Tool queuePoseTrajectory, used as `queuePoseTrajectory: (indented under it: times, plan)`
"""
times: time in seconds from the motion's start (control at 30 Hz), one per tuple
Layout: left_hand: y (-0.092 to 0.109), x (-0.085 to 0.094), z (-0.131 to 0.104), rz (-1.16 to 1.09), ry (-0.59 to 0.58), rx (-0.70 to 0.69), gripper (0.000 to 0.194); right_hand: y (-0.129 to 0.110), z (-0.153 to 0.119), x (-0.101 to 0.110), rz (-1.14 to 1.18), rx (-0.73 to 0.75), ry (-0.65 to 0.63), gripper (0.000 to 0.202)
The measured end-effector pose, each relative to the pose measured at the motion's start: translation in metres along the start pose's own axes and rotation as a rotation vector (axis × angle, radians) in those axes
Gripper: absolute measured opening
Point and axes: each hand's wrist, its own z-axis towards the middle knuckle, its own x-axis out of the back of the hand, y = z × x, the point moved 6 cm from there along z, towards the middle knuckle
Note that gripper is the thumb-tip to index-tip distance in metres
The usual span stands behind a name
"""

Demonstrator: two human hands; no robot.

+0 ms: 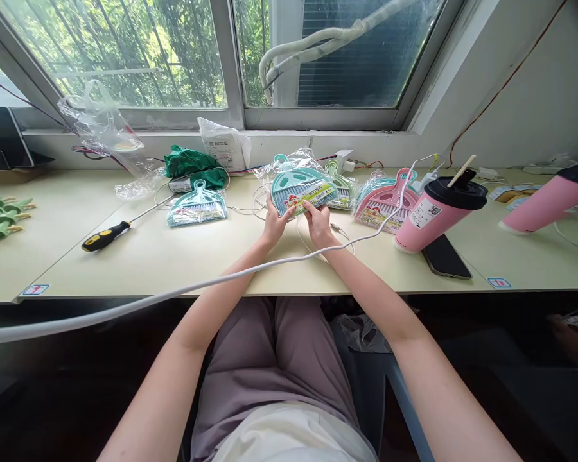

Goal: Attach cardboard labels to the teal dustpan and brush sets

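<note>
Both grips pinched shut on the teal brush set (301, 186) — left hand (273, 224) at its lower left corner, right hand (318, 221) on the label edge. Propped on the bench (197, 256), label facing up for reading — white cable (173, 295) draped across both forearms, pink cup (436, 212) just right.

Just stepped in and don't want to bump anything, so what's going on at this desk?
A seated person holds a teal mini brush-and-dustpan set in clear wrapping with both hands, left hand and right hand gripping its lower edge above the desk. Another teal set lies to the left, a pink set to the right. A screwdriver, a pink cup and a phone also lie there. A white cable crosses the forearms.
</note>
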Motion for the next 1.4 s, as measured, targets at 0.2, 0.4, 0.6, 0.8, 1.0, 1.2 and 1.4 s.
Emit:
queuePoseTrajectory:
  times: [0.2,0.4,0.6,0.8,1.0,1.2,1.4]
  plan:
    - [0.003,0.006,-0.001,0.006,0.086,0.014,0.086,-0.001,-0.003,-0.005,-0.011,-0.02,-0.056,0.043]
    - [-0.001,0.014,0.001,0.059,0.185,0.006,0.073,0.001,-0.004,-0.006,0.035,-0.089,-0.057,0.036]
    - [-0.003,0.015,0.002,0.104,0.19,-0.01,0.075,0.007,0.001,-0.002,0.076,-0.207,-0.029,0.019]
    - [0.006,0.007,0.001,0.056,0.076,0.0,0.082,0.002,0.001,0.002,0.125,-0.181,0.024,0.026]
    - [0.007,-0.004,0.002,0.07,-0.138,0.022,0.069,-0.004,0.005,0.009,0.165,-0.153,0.131,0.019]
    - [0.006,-0.006,0.0,0.132,-0.158,-0.028,0.047,-0.007,0.005,0.008,0.167,-0.124,0.148,0.028]
    - [0.009,-0.019,-0.01,0.274,-0.275,-0.107,0.039,-0.013,0.003,0.013,0.218,-0.141,0.275,0.025]
